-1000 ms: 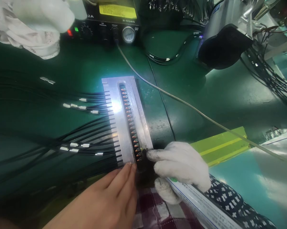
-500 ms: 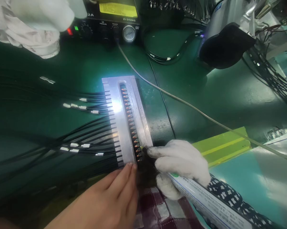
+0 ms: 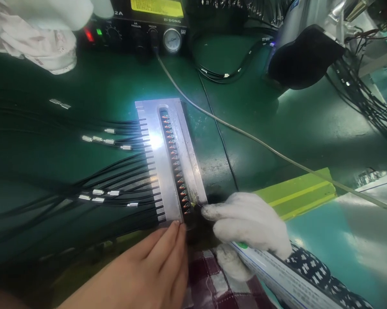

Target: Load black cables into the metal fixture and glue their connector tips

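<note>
A slotted metal wire jig [image 3: 169,171] lies on the green mat, tilted slightly. Black wires [image 3: 116,165] enter the notches along its left side, and a row of small copper-ended terminals [image 3: 175,159] shows in its long slot. My bare left hand [image 3: 148,266] pinches the jig's near end, fingers pressed together; the thumb is hidden. In a white glove, my right hand [image 3: 251,227] grips a long white tube with printed text [image 3: 277,270]. The tube's dark front end, with a yellowish tip [image 3: 193,205], is at the slot's lower right; I cannot tell whether it touches.
A black control box with a gauge [image 3: 172,40] stands at the back. Its thin hose [image 3: 232,124] runs across the mat to the right. Yellow tape [image 3: 296,193] lies beside my right hand. A lamp-like dark head [image 3: 304,58] and wire bundles [image 3: 364,94] occupy the far right.
The tube's tip and my right hand have moved slightly down and right, away from the slot. My left hand stays at the jig's near end. The whole view has shifted a little.
</note>
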`<state>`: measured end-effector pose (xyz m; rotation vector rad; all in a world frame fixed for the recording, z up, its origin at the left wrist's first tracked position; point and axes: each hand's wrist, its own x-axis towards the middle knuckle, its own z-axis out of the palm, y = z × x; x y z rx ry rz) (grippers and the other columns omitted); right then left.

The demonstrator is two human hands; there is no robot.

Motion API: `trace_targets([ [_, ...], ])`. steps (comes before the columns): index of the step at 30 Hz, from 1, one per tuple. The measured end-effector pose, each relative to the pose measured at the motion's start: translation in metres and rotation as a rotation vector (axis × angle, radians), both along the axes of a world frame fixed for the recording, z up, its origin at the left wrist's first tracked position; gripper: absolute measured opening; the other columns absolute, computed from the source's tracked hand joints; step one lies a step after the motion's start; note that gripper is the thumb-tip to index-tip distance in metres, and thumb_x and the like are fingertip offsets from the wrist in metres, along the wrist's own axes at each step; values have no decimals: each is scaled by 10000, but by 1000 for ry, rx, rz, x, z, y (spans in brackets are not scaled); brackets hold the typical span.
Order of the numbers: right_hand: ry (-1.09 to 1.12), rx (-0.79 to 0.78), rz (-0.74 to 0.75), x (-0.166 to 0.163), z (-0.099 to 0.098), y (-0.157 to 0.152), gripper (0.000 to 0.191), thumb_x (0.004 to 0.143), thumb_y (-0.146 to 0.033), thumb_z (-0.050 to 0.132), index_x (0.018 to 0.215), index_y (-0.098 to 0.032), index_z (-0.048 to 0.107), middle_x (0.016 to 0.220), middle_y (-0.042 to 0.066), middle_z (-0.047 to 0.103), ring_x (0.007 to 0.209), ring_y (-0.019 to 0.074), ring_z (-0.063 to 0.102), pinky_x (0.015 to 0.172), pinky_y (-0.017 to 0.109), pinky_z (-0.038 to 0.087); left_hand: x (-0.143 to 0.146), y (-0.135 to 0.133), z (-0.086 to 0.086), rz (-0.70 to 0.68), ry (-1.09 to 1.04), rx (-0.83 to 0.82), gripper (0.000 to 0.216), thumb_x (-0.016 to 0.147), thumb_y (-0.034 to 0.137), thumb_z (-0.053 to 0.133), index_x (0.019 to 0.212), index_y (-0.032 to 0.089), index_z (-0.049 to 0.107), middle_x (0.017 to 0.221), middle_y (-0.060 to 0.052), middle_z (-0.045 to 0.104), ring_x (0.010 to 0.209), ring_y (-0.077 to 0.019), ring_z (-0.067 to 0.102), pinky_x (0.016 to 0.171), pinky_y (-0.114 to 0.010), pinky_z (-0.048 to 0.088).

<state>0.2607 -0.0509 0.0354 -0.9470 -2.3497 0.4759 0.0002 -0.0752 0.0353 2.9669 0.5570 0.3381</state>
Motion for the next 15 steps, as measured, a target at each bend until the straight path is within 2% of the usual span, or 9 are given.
trace_targets([
  [5, -150, -74, 153, 4, -2, 2, 205, 952, -261, 495, 838, -245, 664, 828, -17, 707, 540, 144, 468, 529, 361, 204, 1, 2, 3, 16, -7, -21, 332, 981, 318, 480, 1152, 137, 700, 1210, -120, 711, 1171, -273, 577, 1170, -426, 274],
  [15, -166, -46, 138, 1, -1, 3, 157, 930, -273, 524, 816, -240, 627, 809, -29, 670, 535, 140, 418, 543, 367, 140, 3, 2, 5, 7, 1, -49, 352, 1013, 315, 429, 1109, 153, 726, 1199, -108, 729, 1159, -265, 558, 1142, -419, 263],
])
